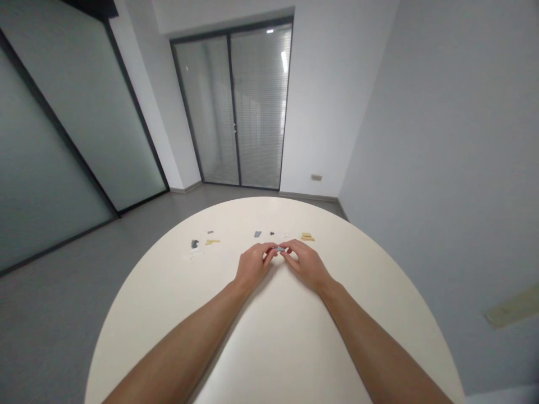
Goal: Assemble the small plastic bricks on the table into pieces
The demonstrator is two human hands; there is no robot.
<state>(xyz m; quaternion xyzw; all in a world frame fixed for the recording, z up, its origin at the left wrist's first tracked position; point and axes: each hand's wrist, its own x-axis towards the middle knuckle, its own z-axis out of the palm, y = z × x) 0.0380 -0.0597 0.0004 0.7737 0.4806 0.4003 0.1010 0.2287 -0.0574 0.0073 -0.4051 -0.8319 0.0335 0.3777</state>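
A small grey piece (279,248) is pinched between my two hands above the white round table (269,348). My left hand (254,264) grips its left end with closed fingers, and my right hand (306,262) grips its right end the same way. The fingertips cover most of the piece, so its shape is unclear. Just beyond the hands lie a grey-blue piece (257,234), a tiny dark piece (272,233) and faint white pieces (286,235). Yellow strips (307,237) lie beyond my right hand.
Towards the table's left lie a dark grey piece (194,244), a small grey piece (210,232), yellow strips (212,242) and thin white pieces (196,255). Past the table's far edge stand glass doors (236,112) and white walls.
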